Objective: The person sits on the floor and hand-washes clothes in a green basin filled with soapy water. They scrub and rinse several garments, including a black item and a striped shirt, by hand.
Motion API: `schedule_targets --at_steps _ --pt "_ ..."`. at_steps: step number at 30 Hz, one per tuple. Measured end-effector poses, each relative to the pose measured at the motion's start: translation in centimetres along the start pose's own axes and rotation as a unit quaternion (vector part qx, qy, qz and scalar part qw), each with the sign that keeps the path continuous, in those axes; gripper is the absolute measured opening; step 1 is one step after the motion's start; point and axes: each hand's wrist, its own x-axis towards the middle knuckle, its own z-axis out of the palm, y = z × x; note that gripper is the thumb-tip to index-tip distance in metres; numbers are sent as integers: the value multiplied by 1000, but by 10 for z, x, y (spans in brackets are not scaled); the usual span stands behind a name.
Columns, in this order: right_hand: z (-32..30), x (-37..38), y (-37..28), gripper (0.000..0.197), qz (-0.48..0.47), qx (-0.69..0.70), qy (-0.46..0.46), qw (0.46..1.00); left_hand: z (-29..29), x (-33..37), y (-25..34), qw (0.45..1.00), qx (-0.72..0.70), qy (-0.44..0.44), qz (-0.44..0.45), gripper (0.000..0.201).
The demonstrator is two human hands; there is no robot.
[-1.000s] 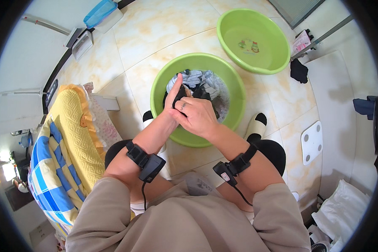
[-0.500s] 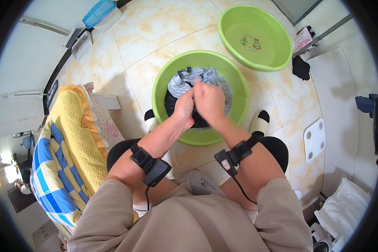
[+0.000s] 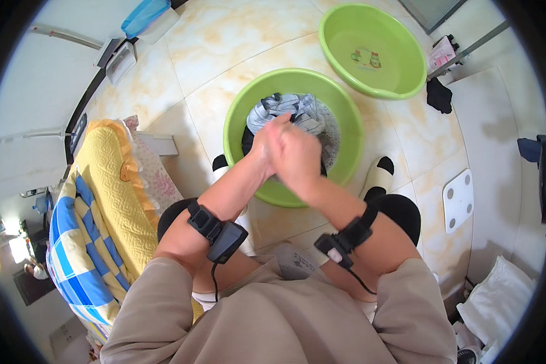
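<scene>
L hand (image 3: pixel 261 148) & R hand (image 3: pixel 295 149) pressed together over green washbasin (image 3: pixel 350 142), blurred; can't tell if anything's gripped btwn. Grey striped garment (image 3: pixel 300 107) in washbasin, 12 o'clock of hands; dark garment (image 3: pixel 247 141) at 9, mostly hidden by them. Washbasin sits btwn feet (image 3: pixel 377 176), prob. for two-handed reach. 2nd green basin (image 3: pixel 401 67) 1–2 o'clock, black cloth (image 3: pixel 438 96) 2–3, white scale (image 3: pixel 458 201) 3–4.

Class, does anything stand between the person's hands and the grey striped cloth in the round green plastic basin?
Nothing visible does: the left hand and right hand meet over the round green plastic basin, and the grey striped cloth shows just beyond them. Whatever lies directly beneath the hands is hidden.
</scene>
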Motion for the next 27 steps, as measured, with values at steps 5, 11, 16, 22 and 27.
schedule_targets --at_steps 5,11,16,22,27 --pt "14 -3 28 44 107 -1 61 992 -2 2 0 993 32 -34 -107 26" --pt "24 7 90 59 340 143 -86 925 -4 -3 6 997 41 -6 -60 36" --pt "21 -13 86 60 504 315 -128 794 -24 14 5 999 -14 20 -28 41" --pt "26 -44 82 21 416 332 -98 841 -56 26 -37 993 37 110 -10 50" --pt "38 -65 92 20 139 124 -73 980 -81 23 -76 951 -219 66 -206 52"
